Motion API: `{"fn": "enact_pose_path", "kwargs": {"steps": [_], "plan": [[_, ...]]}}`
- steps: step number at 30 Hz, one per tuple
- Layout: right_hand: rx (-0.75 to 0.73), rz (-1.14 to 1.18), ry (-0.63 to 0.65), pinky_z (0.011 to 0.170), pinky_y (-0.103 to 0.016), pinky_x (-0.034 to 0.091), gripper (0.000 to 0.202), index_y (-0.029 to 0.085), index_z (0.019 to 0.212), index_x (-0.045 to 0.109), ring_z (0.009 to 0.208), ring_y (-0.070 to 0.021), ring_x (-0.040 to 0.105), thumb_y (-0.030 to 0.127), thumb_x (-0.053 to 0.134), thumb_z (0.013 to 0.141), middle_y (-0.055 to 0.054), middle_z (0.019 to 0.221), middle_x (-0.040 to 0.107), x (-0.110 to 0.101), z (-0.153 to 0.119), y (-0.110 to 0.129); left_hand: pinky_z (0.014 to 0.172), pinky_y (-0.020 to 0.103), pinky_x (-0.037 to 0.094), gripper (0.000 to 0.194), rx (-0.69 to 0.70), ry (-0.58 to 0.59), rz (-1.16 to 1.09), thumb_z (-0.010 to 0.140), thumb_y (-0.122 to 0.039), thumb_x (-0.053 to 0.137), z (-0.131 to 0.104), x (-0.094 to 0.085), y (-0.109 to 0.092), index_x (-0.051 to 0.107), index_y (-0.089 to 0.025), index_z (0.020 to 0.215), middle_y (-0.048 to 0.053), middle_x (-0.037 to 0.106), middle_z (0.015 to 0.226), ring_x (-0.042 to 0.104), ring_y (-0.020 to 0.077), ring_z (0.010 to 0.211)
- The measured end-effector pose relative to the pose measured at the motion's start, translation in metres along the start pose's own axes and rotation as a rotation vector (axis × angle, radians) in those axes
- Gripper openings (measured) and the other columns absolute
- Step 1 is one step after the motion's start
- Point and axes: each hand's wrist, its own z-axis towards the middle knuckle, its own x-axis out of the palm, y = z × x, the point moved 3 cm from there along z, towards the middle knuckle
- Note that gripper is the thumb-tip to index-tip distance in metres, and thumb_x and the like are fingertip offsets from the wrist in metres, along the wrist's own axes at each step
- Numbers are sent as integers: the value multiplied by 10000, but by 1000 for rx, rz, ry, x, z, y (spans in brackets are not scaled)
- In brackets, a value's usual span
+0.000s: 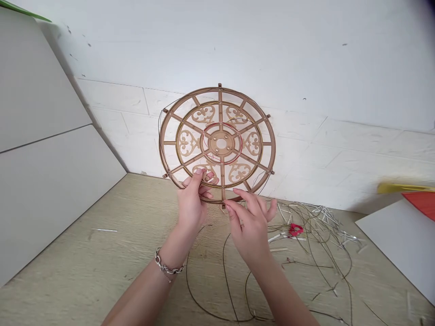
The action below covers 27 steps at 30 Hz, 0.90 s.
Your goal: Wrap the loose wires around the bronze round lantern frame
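Observation:
A round bronze-coloured openwork frame [220, 170] with spokes and scroll ornaments stands tilted up against the white wall. Red and white wire circles its hub, and dark wire runs along its outer rim. My left hand [194, 197] grips the frame's lower left rim, thumb in front and fingers reaching through the openings. At the bottom tab of the rim, my right hand [249, 217] pinches with thumb and index finger, its other fingers spread; what lies between the fingertips is too small to make out. Dark wire [226, 267] hangs in loops below the frame.
Tangled wires [316, 244], short white strips [329, 219] and a red piece [295, 229] lie on the table [84, 267] at the right. One thin white strip [107, 230] lies at the left. White panels [50, 194] flank the left side; yellow and red sheets [421, 203] are far right.

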Motion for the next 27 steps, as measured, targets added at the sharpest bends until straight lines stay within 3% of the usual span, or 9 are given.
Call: {"fn": "enact_pose_path", "kwargs": {"steps": [6, 11, 14, 16, 18, 20, 22, 27], "plan": [[-57, -29, -113, 1023, -510, 34, 140, 253, 800, 653, 955, -199, 523, 195, 527, 822, -28, 1004, 620, -10, 5, -3, 326, 141, 350, 244, -13, 8, 12, 630, -328, 690, -1, 1, 1, 638, -125, 754, 28, 662, 693, 590, 88, 530], [7, -104, -180, 997, -544, 51, 125, 250, 873, 637, 990, -230, 511, 245, 521, 826, -54, 1086, 569, -19, 13, -27, 320, 141, 345, 233, -9, 33, 29, 643, -329, 677, 2, 0, -1, 641, -128, 757, 31, 670, 696, 593, 90, 527], [145, -72, -239, 956, -518, 181, 176, 225, 957, 589, 1011, -247, 486, 311, 502, 830, -80, 1087, 538, -28, 18, -49, 310, 139, 337, 228, -8, 47, 48, 642, -330, 674, 4, -1, -3, 644, -128, 744, 38, 677, 697, 602, 99, 524], [307, 20, -256, 836, -404, 331, 190, 199, 877, 560, 868, -205, 504, 369, 491, 830, -56, 899, 547, -35, 19, -68, 304, 141, 333, 230, -6, 59, 70, 644, -329, 669, 5, -1, -4, 645, -127, 752, 46, 682, 695, 614, 112, 532], [504, 142, -164, 656, -299, 360, 274, 191, 724, 514, 657, -150, 454, 440, 468, 829, 3, 661, 466, -37, 19, -87, 300, 143, 329, 234, -10, 72, 86, 647, -331, 664, 6, -1, -4, 642, -126, 758, 54, 685, 696, 627, 127, 546], [662, 276, 0, 568, -266, 329, 376, 189, 636, 494, 560, -125, 391, 511, 442, 822, 29, 559, 391, -34, 18, -102, 297, 144, 326, 236, -19, 87, 89, 649, -333, 661, 6, -1, -3, 641, -125, 759, 58, 687, 701, 633, 132, 551], [752, 441, 102, 575, -262, 345, 420, 181, 647, 544, 580, -126, 418, 561, 446, 799, 16, 576, 445, -30, 17, -113, 294, 143, 322, 237, -25, 99, 90, 652, -331, 658, 6, 0, -2, 643, -122, 762, 59, 687, 702, 632, 130, 547], [899, 825, 115, 596, -270, 422, 386, 181, 745, 618, 610, -128, 493, 560, 614, 673, -20, 706, 574, -19, 15, -121, 294, 142, 319, 229, -28, 115, 101, 659, -320, 656, 5, 1, -1, 646, -118, 765, 60, 684, 691, 628, 129, 539]]}}
